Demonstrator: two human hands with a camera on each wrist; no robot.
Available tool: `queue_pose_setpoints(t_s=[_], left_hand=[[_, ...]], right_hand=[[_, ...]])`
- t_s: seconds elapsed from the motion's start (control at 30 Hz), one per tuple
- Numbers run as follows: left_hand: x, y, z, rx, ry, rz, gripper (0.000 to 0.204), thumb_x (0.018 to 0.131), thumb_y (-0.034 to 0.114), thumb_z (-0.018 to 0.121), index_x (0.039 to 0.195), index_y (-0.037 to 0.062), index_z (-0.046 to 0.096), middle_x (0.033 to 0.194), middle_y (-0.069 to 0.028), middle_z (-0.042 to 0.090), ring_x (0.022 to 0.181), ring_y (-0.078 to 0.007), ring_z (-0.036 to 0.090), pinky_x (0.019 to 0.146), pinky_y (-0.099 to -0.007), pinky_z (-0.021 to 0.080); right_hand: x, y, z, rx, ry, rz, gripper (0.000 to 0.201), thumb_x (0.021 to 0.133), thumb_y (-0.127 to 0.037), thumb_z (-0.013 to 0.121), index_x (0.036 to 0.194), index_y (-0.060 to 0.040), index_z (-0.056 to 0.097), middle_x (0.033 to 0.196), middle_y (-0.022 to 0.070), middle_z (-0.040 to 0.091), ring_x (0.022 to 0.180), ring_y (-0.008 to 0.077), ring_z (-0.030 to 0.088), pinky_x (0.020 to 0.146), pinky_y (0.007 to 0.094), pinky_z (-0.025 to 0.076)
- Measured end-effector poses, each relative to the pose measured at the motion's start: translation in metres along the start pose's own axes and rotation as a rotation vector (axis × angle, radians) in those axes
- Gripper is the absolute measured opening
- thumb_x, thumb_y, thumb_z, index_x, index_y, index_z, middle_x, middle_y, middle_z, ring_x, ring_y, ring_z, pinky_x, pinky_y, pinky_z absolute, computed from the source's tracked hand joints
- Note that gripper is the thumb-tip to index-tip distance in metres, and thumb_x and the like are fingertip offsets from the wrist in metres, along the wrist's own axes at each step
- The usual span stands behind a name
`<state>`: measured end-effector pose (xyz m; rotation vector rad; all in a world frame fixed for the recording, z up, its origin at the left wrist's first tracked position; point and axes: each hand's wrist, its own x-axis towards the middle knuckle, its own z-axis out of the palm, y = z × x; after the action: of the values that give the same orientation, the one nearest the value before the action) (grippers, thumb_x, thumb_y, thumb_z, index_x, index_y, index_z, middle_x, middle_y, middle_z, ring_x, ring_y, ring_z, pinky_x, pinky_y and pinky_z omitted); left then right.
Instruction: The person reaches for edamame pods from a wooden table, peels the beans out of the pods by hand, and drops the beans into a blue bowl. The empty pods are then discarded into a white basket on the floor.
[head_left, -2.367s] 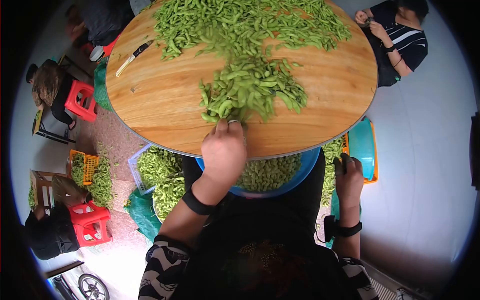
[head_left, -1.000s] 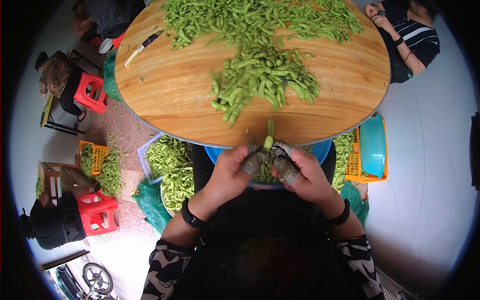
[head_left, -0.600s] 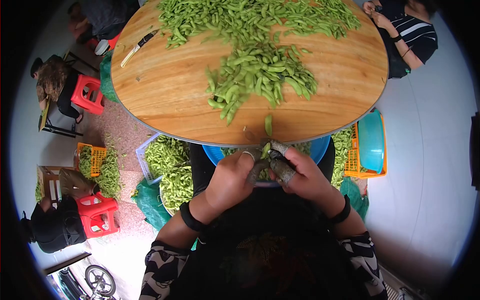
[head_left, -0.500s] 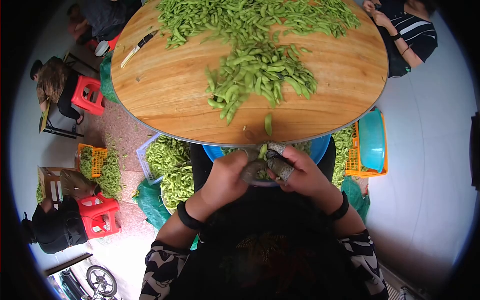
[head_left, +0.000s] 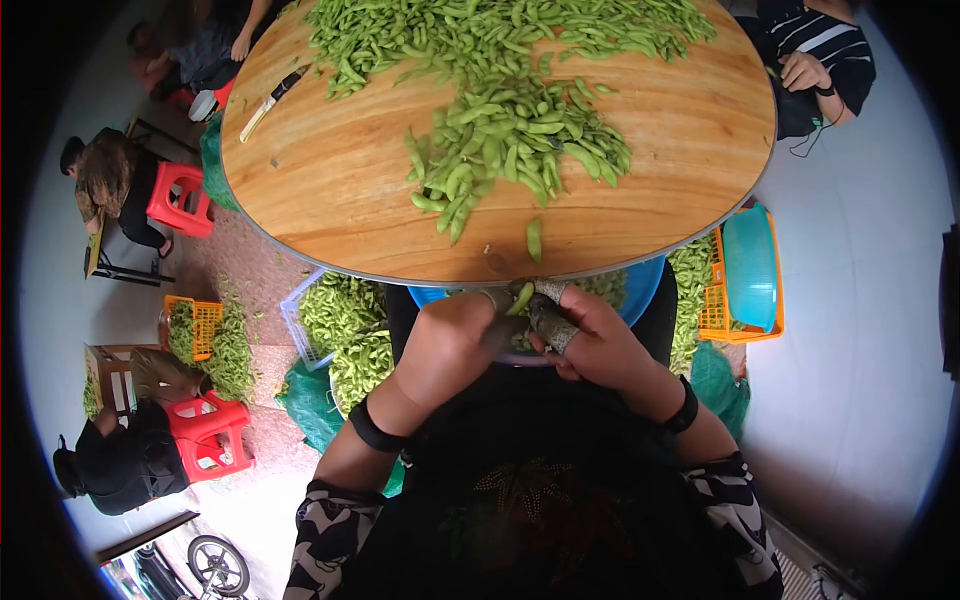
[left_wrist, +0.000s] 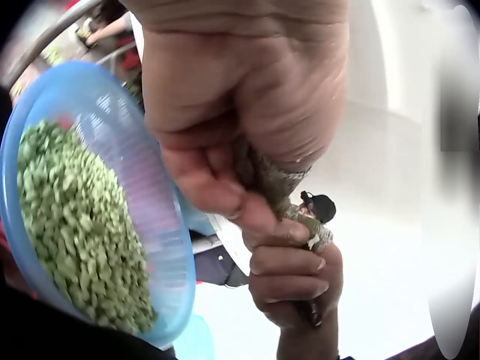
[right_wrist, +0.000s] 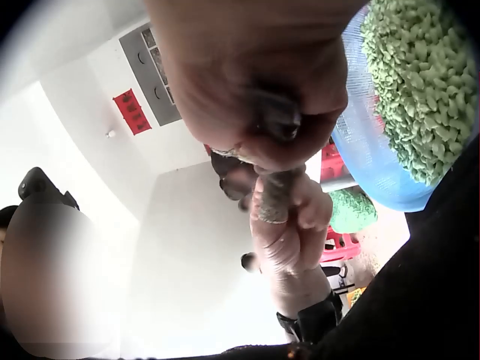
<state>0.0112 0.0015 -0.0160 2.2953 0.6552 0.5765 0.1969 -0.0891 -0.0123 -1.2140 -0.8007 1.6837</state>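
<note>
Both hands meet over the lap, just below the table edge. My left hand pinches a green edamame pod with wrapped fingers. Facing it, my right hand holds the pod's other side, its thumb and finger wrapped in grey covering. In the right wrist view a small dark piece shows in the right hand's curl; what it is I cannot tell. Under the hands sits a blue basin with shelled beans. One loose pod lies by the table edge.
A round wooden table bears a heap of pods and a knife. Pod-filled crates and bags flank the legs, with a teal basket at right. Other people sit around, some near red stools.
My left hand has come back from the heap and my right hand in from the right; they meet at a pod. Another pod now lies near the table edge. The person at upper right lowers their hands.
</note>
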Motion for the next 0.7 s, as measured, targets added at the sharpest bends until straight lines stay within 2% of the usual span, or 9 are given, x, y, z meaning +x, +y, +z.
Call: queue_pose_setpoints(t_s=[0.03,0.17,0.23,0.27,0.33,0.43,0.5,0.6,0.7], left_hand=[[0.0,-0.001,-0.001,0.352,0.052,0.161,0.006,0.088,0.006,0.061,0.089,0.0003,0.059,0.073,-0.0143,0.062,0.059,-0.0245,0.061,0.054,-0.0312,0.05],[0.005,0.004,0.008,0.474,0.176,0.29,0.006,0.088,0.005,0.06,0.09,0.0004,0.059,0.081,-0.018,0.064,0.061,-0.0296,0.06,0.055,-0.034,0.05],[0.005,0.014,0.009,-0.104,0.161,-0.007,0.005,0.091,0.005,0.055,0.088,0.0014,0.056,0.076,-0.0134,0.063,0.056,-0.0223,0.058,0.055,-0.0319,0.049],[0.004,0.014,0.007,-0.105,0.157,-0.005,0.005,0.091,0.005,0.055,0.088,0.0014,0.056,0.076,-0.0134,0.063,0.056,-0.0223,0.058,0.055,-0.0319,0.049],[0.001,0.01,0.0,-1.224,-0.005,-0.622,0.006,0.092,0.003,0.052,0.089,0.0013,0.057,0.073,-0.0081,0.062,0.058,-0.0152,0.057,0.055,-0.0286,0.048],[0.001,0.009,-0.001,-0.784,-0.1,-0.533,0.01,0.091,-0.002,0.049,0.093,0.0008,0.058,0.072,-0.0037,0.06,0.061,-0.0112,0.056,0.057,-0.0255,0.047],[-0.001,0.009,0.002,-0.716,-0.112,-0.478,0.012,0.088,-0.005,0.048,0.092,0.0003,0.058,0.072,-0.0048,0.06,0.061,-0.0127,0.058,0.057,-0.0265,0.048],[-0.003,0.011,0.004,-0.57,-0.153,-0.341,0.016,0.083,-0.009,0.046,0.09,-0.0005,0.058,0.071,-0.0068,0.06,0.062,-0.0155,0.061,0.057,-0.0282,0.049],[-0.002,0.016,0.0,-0.449,-0.185,-0.246,0.019,0.079,-0.012,0.046,0.09,-0.0014,0.058,0.07,-0.0081,0.06,0.064,-0.0175,0.063,0.057,-0.0295,0.05]], right_hand=[[0.0,0.0,0.001,0.005,0.003,-0.005,0.023,0.088,-0.004,0.047,0.111,-0.0054,0.05,0.08,0.0023,0.056,0.052,0.0071,0.047,0.045,0.0216,0.039],[-0.005,-0.005,0.0,0.022,0.016,-0.023,0.024,0.088,-0.003,0.048,0.112,-0.0057,0.051,0.079,0.0021,0.056,0.052,0.0074,0.047,0.045,0.022,0.039],[-0.009,-0.008,0.0,0.051,0.022,-0.015,0.023,0.088,-0.004,0.049,0.111,-0.0058,0.051,0.079,0.0019,0.056,0.051,0.0075,0.047,0.045,0.022,0.039],[-0.01,-0.009,-0.001,0.078,-0.004,-0.02,0.022,0.089,-0.005,0.049,0.111,-0.006,0.051,0.079,0.0014,0.056,0.052,0.0069,0.047,0.045,0.0218,0.038],[-0.012,-0.009,-0.003,0.106,-0.031,-0.026,0.021,0.09,-0.006,0.05,0.11,-0.0061,0.052,0.078,0.0008,0.056,0.052,0.0063,0.047,0.045,0.0215,0.038],[-0.009,-0.003,-0.008,0.014,0.021,0.013,0.022,0.089,-0.011,0.058,0.109,-0.004,0.054,0.076,0.0047,0.058,0.052,0.0116,0.051,0.047,0.0246,0.042],[-0.005,0.008,-0.01,-0.743,0.373,-0.51,0.039,0.081,-0.014,0.07,0.116,-0.0041,0.056,0.079,0.0085,0.062,0.063,0.0185,0.06,0.057,0.0299,0.049],[0.003,0.006,-0.007,-0.935,0.441,-0.638,0.048,0.071,-0.014,0.077,0.113,-0.0009,0.057,0.088,0.0155,0.063,0.08,0.0317,0.064,0.071,0.0367,0.052],[0.003,-0.002,0.002,-1.008,0.388,-0.698,0.04,0.071,-0.015,0.075,0.101,0.0035,0.055,0.096,0.0216,0.061,0.086,0.0396,0.061,0.07,0.0414,0.052]])
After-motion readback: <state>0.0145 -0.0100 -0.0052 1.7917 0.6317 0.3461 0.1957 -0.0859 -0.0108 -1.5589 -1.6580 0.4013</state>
